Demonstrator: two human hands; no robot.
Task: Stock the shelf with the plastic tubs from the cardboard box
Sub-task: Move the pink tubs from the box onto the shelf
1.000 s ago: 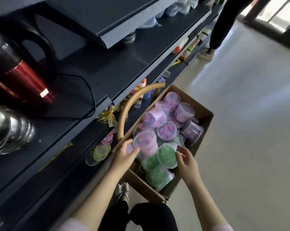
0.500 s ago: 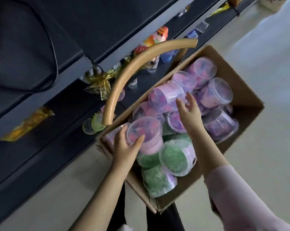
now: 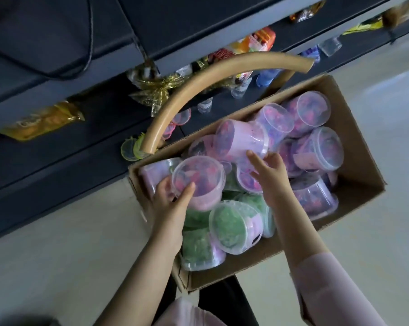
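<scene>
Left grip [image 3: 169, 203] clasps a round, clear-lidded pink tub [image 3: 200, 182].

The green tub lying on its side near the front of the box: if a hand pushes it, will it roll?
Probably yes: the green tub is round and lies sideways on other tubs. Its tapered wall suggests a curved roll. The smooth clear lid looks slippery, so gripping the wall seems safer.

Lidded pink and green plastic tubs [image 3: 234, 227] heaped in open cardboard box [image 3: 354, 184].

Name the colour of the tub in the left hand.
Pink tub, clear lid, in the left hand; head view.
</scene>
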